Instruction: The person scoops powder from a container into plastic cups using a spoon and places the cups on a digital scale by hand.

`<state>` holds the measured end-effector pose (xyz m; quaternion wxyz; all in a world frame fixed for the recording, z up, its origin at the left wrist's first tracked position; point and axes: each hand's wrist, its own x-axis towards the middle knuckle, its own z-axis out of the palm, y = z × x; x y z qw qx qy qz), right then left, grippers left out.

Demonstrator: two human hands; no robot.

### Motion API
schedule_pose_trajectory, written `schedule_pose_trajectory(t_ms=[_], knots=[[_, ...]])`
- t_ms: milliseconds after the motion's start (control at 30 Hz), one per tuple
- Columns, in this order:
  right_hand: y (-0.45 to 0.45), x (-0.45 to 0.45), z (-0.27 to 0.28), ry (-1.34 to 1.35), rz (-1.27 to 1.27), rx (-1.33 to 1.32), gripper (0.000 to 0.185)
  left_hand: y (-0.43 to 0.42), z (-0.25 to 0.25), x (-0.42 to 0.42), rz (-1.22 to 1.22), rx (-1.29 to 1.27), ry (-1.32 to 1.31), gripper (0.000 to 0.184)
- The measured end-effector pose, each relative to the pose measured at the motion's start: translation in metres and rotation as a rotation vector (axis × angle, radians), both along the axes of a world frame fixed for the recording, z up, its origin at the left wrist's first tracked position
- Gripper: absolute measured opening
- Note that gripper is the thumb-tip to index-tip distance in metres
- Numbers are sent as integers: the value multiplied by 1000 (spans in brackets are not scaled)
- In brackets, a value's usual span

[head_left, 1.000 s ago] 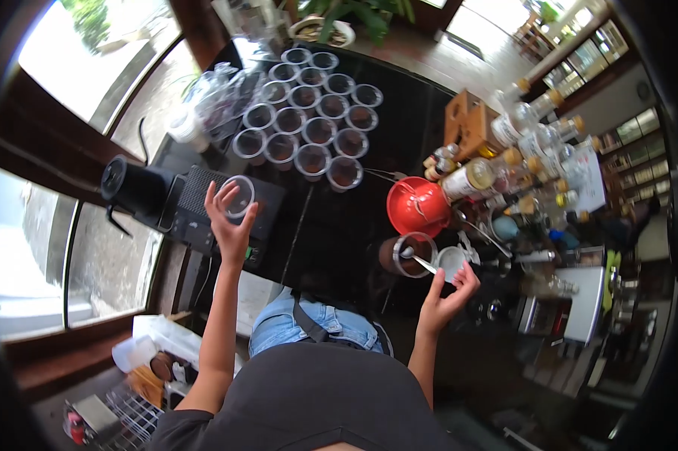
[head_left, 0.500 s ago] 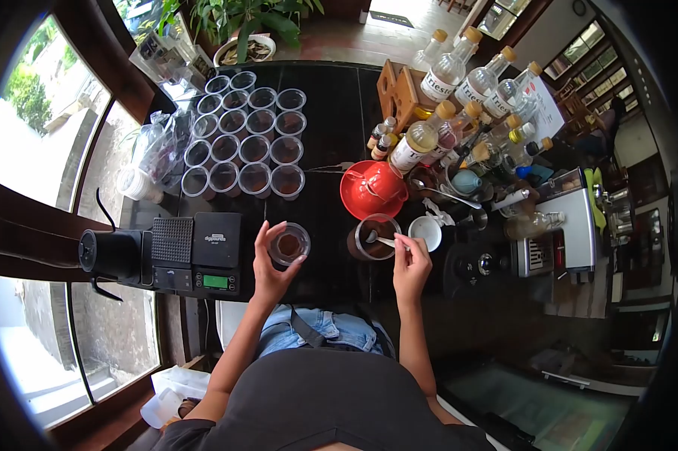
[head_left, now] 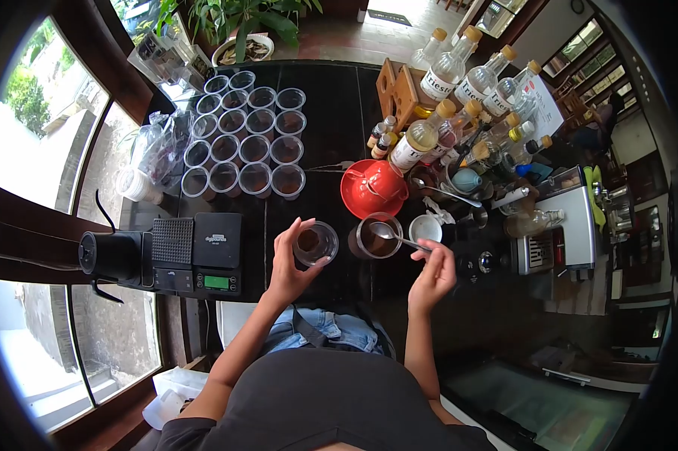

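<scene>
A clear cup (head_left: 316, 245) is held above the near part of the black table (head_left: 325, 139), just left of a jar (head_left: 355, 245); whether its base touches the tabletop cannot be told. The cup is gripped by the left hand (head_left: 288, 267), which is half open and curved around the rim, with thumb and fingers set on opposite sides. A spoon (head_left: 408, 242) is pinched near the handle's end by the right hand (head_left: 434, 276), whose thumb and fingers are nearly closed on it. The spoon's bowl is held over the mouth of the jar, in which brown matter is seen; whether the bowl is dipped below the rim cannot be told. A small white bowl (head_left: 426, 228) is set just right of the jar, and behind the jar a red cup (head_left: 376, 183) is seated on a red saucer (head_left: 352, 204). Farther back on the left, clear cups (head_left: 255, 177) are stood upright in close rows, with brown showing in the bottoms of several. To the left of the hands are placed a scale (head_left: 217, 242) with a lit green display and a black kettle (head_left: 97, 252). Beyond the rows, a plastic bag (head_left: 175, 154) is piled by the window side. Corked bottles (head_left: 444, 75) are crowded at the right, next to a wooden rack (head_left: 404, 98).
</scene>
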<state>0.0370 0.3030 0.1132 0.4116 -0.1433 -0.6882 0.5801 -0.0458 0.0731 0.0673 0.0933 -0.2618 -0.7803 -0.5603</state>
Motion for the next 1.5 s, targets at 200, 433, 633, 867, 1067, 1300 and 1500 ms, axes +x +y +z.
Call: schedule_pose_trajectory(t_ms=[200,433,633,867,1067,1300,1500], knots=[[-48,-11,33,-66,338,-99,24,4,17,-3,15,-87,130,94],[-81,-32,19,-13,361,297,18,8,28,-7,6,-88,251,84],[-85,-32,9,-44,360,192,22,7,30,-9,6,-87,273,82],[-80,-23,19,-54,302,-94,22,5,25,-9,33,-72,225,88],[-74,-15,18,-90,237,-342,26,7,10,-9,32,-8,75,94],[-35,1,6,79,79,-635,29,-4,-38,-12,48,43,-56,103],[-15,11,-7,54,-57,-554,29,-6,-67,-9,69,43,-101,105]])
